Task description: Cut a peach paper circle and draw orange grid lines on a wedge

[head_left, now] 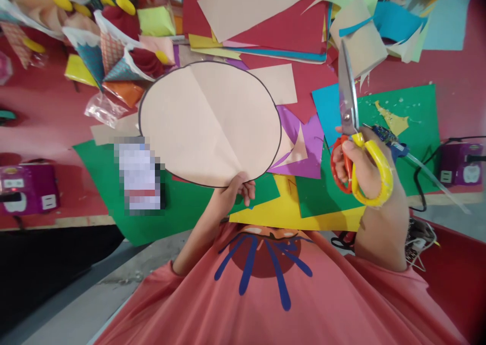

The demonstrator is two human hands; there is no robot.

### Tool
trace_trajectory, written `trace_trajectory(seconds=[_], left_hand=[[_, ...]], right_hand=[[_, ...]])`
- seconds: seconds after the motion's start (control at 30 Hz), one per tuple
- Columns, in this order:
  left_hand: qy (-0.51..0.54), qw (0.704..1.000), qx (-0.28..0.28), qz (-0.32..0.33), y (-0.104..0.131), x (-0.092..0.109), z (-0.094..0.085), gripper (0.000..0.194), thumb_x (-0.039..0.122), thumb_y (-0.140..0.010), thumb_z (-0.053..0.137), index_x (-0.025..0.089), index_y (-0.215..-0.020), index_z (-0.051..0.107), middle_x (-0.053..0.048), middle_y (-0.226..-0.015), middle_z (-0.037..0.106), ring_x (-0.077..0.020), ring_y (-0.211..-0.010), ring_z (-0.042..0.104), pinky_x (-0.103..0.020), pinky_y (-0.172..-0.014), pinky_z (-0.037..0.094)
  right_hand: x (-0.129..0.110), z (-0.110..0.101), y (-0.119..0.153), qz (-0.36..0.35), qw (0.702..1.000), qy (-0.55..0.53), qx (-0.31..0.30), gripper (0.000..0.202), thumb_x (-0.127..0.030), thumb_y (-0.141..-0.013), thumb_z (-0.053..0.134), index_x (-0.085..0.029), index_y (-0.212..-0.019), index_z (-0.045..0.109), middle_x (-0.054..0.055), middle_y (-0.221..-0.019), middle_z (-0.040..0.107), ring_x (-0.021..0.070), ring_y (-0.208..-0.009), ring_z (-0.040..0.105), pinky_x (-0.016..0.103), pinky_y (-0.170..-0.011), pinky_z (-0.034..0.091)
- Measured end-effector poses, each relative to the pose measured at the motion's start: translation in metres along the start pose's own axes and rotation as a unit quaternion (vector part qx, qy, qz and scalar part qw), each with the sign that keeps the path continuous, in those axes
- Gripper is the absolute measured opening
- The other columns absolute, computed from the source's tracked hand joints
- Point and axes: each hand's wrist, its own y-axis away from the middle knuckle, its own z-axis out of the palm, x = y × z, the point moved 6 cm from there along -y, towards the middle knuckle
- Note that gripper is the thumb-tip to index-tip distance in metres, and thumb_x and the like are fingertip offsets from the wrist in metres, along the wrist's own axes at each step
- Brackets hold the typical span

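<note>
My left hand (240, 187) pinches the lower edge of a large beige paper oval (208, 122). The oval has a dark outline and a faint diagonal crease, and it covers part of the table in front of me. Off to the right, my right hand (359, 165) grips a pair of scissors (348, 97) with one red and one yellow handle loop. Their blades point up, away from me, and look closed together. The scissors are apart from the oval.
Stacked coloured sheets (258, 21) lie at the back, with paper scraps (364, 41) to their right. Paper cones (114, 46) fill the back left. A blurred phone (138, 175) rests on green paper (98, 183). A glue gun (393, 142) lies beside my right hand, and purple boxes (34, 188) stand at the sides.
</note>
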Motion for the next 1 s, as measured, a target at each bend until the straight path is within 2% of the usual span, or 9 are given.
trace_trajectory(seconds=[0.1,0.23,0.4,0.53,0.67,0.77,0.9,0.93,1.0], left_hand=[[-0.006,1.000,-0.005,0.001,0.000,0.001,0.001,0.030,0.043,-0.080,0.054,0.018,-0.065,0.056,-0.001,-0.050,0.059,-0.0103,-0.037,0.049,-0.023,-0.041,0.041],[-0.018,1.000,-0.020,-0.001,-0.003,0.005,0.000,0.030,0.043,-0.078,0.057,0.016,-0.065,0.059,-0.003,-0.051,0.061,-0.0107,-0.037,0.051,-0.024,-0.042,0.042],[-0.055,0.998,-0.042,0.009,-0.015,0.017,-0.006,0.033,0.045,-0.079,0.057,0.016,-0.065,0.061,-0.003,-0.051,0.063,-0.0106,-0.038,0.051,-0.023,-0.041,0.041],[-0.056,0.995,-0.078,0.006,-0.021,0.028,-0.002,0.032,0.043,-0.081,0.055,0.016,-0.065,0.061,-0.002,-0.050,0.062,-0.0102,-0.036,0.050,-0.023,-0.040,0.041],[-0.047,0.991,-0.124,-0.011,-0.024,0.032,0.013,0.032,0.040,-0.084,0.052,0.016,-0.065,0.060,-0.001,-0.049,0.060,-0.0095,-0.034,0.049,-0.021,-0.039,0.039],[-0.046,0.986,-0.161,-0.026,-0.027,0.028,0.024,0.033,0.040,-0.084,0.051,0.016,-0.064,0.060,-0.001,-0.049,0.061,-0.0092,-0.035,0.050,-0.020,-0.039,0.040],[-0.093,0.966,-0.238,-0.035,-0.026,0.032,0.029,0.024,0.039,-0.075,0.067,0.016,-0.068,0.068,-0.002,-0.055,0.066,-0.0112,-0.043,0.058,-0.020,-0.044,0.046],[-0.123,0.951,-0.281,-0.044,-0.022,0.036,0.029,0.018,0.034,-0.069,0.073,0.017,-0.072,0.071,-0.003,-0.057,0.067,-0.0127,-0.047,0.062,-0.020,-0.047,0.048],[-0.162,0.898,-0.396,-0.100,-0.007,0.044,0.026,0.039,0.023,-0.059,0.081,0.022,-0.098,0.075,-0.005,-0.076,0.075,-0.0192,-0.062,0.071,-0.023,-0.053,0.054]], right_hand=[[-0.009,-0.011,-0.021,-0.039,0.977,0.203,0.055,0.038,-0.052,-0.083,0.065,-0.024,-0.109,0.061,-0.002,-0.060,0.053,0.0129,-0.046,0.051,0.027,-0.043,0.038],[-0.022,0.006,-0.055,-0.100,0.922,0.368,0.067,0.040,-0.048,-0.084,0.066,-0.018,-0.109,0.064,0.000,-0.064,0.056,0.0170,-0.064,0.059,0.033,-0.065,0.046],[-0.030,0.026,-0.087,-0.089,0.893,0.436,0.068,0.055,-0.029,-0.085,0.068,-0.011,-0.134,0.049,0.012,-0.102,0.070,0.0295,-0.105,0.065,0.045,-0.090,0.047],[-0.036,0.024,-0.082,-0.103,0.871,0.476,0.061,0.055,-0.019,-0.085,0.067,-0.018,-0.137,0.051,0.015,-0.114,0.069,0.0375,-0.112,0.064,0.052,-0.093,0.049],[-0.037,0.018,-0.069,-0.201,0.930,0.297,0.085,0.027,-0.033,-0.095,0.054,-0.022,-0.119,0.060,0.011,-0.112,0.069,0.0251,-0.101,0.067,0.041,-0.086,0.053],[-0.013,0.030,-0.077,-0.169,0.984,0.051,0.007,0.033,-0.047,-0.093,0.052,-0.026,-0.118,0.052,0.004,-0.096,0.071,0.0176,-0.088,0.069,0.030,-0.071,0.055],[0.013,0.048,-0.088,-0.159,0.987,-0.017,-0.017,0.047,-0.050,-0.083,0.064,-0.026,-0.119,0.046,0.000,-0.090,0.071,0.0185,-0.084,0.070,0.035,-0.075,0.056],[0.017,0.051,-0.090,-0.166,0.986,-0.013,-0.018,0.049,-0.051,-0.083,0.063,-0.026,-0.121,0.045,0.001,-0.092,0.071,0.0192,-0.084,0.070,0.037,-0.075,0.056],[0.021,0.054,-0.091,-0.178,0.984,0.007,-0.022,0.050,-0.052,-0.084,0.061,-0.027,-0.125,0.043,0.003,-0.098,0.071,0.0202,-0.085,0.070,0.039,-0.074,0.056]])
